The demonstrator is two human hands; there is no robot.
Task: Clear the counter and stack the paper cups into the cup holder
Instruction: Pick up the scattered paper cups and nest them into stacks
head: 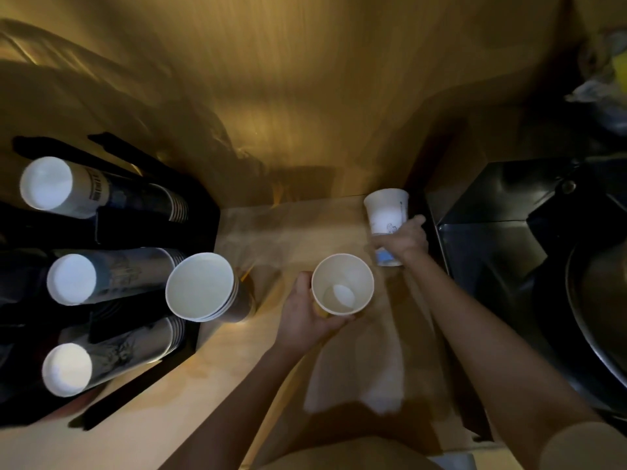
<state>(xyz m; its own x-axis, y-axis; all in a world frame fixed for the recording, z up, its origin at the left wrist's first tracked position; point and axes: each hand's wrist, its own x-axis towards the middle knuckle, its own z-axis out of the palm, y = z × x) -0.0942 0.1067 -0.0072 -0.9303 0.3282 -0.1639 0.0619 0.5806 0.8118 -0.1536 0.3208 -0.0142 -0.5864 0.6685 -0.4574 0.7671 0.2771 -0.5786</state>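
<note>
My left hand (305,317) grips an upright paper cup (342,284) at mid-counter, its mouth facing me. My right hand (403,237) is closed on a white printed paper cup (386,212) near the back right of the counter; the cup looks inverted, and a bluish part shows below my fingers. A short stack of nested cups (203,290) stands on the counter beside the black cup holder (203,205). The holder at left carries three long stacks of cups (78,278), their white bottoms toward me.
The wooden counter (210,385) runs from the holder to a black box-like appliance (492,232) on the right. A dark round basin (597,310) sits at far right. A wooden wall (305,96) rises behind. Crumpled bags (607,86) lie at top right.
</note>
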